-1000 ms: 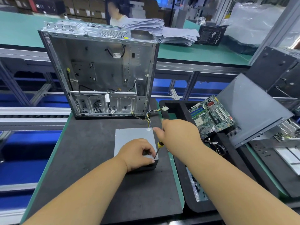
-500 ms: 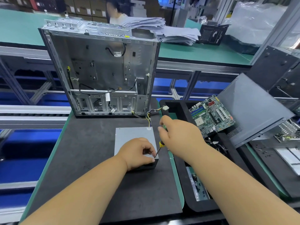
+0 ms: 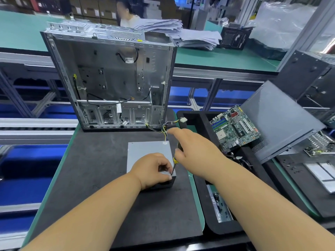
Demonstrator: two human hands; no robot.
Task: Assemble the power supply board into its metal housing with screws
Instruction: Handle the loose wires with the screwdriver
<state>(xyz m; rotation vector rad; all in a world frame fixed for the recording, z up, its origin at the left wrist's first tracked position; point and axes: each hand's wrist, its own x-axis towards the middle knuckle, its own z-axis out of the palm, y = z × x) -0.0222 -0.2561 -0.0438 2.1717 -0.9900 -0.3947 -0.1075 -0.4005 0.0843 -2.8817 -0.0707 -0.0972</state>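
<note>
Gripping screwdriver [image 3: 174, 163] right hand [image 3: 195, 147], left hand [image 3: 154, 169] clutching power supply [image 3: 145, 151], open chassis [image 3: 112, 78] behind, motherboard [image 3: 235, 127] right.

Mat [image 3: 90, 178]: under everything in front of me.
Supply [image 3: 145, 151]: on the mat, mid-front.
My left hand [image 3: 154, 171]: on the supply's near right corner.
Screwdriver [image 3: 174, 163]: tip at that corner, just right of my left hand.
My right hand [image 3: 195, 147]: on the screwdriver, right of the supply.
Case [image 3: 112, 78]: upright on the mat, behind the supply.
Wires [image 3: 166, 127]: between supply and case.
Tray [image 3: 199, 120]: right of the mat.
Board [image 3: 235, 127]: in the tray, tilted.
Panel [image 3: 279, 120]: right of the board.
Papers [image 3: 181, 33]: on the bench behind the case.
</note>
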